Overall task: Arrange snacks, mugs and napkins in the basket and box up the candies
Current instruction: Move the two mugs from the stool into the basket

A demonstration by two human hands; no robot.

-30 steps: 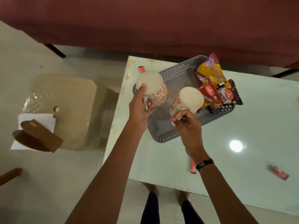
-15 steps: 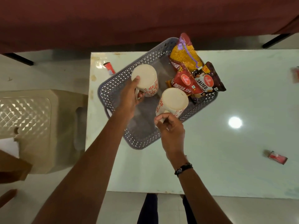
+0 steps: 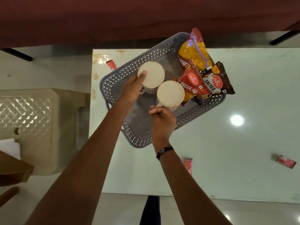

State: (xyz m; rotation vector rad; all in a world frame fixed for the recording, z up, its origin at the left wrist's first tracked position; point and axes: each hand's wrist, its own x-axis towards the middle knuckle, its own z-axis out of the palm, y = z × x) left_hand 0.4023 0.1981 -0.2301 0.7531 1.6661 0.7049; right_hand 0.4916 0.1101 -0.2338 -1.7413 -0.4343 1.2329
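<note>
Two mugs sit inside the grey perforated basket at the frame's centre: the far mug and the near mug, touching, both cream with red flower prints. Three snack packets lean in the basket's upper-right end. The left hand grips the far mug, thumb on its rim, fingers curled round its side. The right hand pinches the near mug's handle with curled fingers. Small red candies lie scattered on the glossy pale worktop; one lies at lower right.
</note>
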